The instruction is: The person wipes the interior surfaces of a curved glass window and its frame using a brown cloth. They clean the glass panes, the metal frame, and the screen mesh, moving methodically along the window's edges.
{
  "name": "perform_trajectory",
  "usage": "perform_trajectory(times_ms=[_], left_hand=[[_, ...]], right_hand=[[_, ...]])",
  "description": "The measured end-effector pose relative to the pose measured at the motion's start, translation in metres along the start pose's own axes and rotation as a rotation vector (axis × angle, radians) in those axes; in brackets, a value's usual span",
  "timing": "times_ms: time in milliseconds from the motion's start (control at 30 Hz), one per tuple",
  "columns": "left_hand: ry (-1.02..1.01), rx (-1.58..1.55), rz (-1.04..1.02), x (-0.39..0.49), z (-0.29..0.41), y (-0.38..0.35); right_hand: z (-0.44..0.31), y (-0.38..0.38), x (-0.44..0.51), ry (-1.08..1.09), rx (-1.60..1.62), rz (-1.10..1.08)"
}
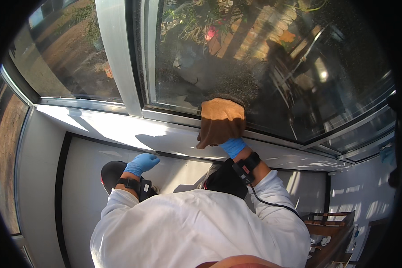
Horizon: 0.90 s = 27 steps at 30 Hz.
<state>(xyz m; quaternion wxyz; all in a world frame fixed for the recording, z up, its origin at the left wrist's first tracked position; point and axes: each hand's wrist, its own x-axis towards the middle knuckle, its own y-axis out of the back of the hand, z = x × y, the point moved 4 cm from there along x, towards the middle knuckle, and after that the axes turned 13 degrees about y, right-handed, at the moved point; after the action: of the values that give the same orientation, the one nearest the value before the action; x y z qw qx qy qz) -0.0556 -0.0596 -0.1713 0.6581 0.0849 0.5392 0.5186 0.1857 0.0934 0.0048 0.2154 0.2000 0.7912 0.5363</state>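
My right hand (233,147), in a blue disposable glove, is mostly hidden under a brown cloth (222,117). The cloth lies against the lower part of a window pane (194,73) and hangs over the metal bottom rail (174,119) of its frame. My left hand (142,163), gloved in the same blue, is by my left knee (112,172), away from the glass. Its fingers are curled together, and nothing shows in them.
Beneath the window runs a white sunlit wall (114,125). A vertical metal frame post (117,57) divides two panes. A second window (6,150) is at the far left. Wooden furniture (331,231) stands behind me at right. A cable (271,203) runs from my right wrist device.
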Motion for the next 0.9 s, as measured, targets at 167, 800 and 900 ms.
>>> perform_trajectory(times_ms=[167,800,900], left_hand=[[0.022,-0.024,-0.016,-0.003,-0.005,0.002],[-0.113,-0.143,0.118,-0.009,0.004,0.013],[-0.082,-0.118,0.091,-0.008,0.001,0.011]], right_hand=[[-0.06,0.029,0.071,0.149,-0.286,0.07],[0.071,0.396,-0.021,-0.247,-0.822,0.759],[0.067,0.36,-0.004,-0.161,-0.79,0.758]])
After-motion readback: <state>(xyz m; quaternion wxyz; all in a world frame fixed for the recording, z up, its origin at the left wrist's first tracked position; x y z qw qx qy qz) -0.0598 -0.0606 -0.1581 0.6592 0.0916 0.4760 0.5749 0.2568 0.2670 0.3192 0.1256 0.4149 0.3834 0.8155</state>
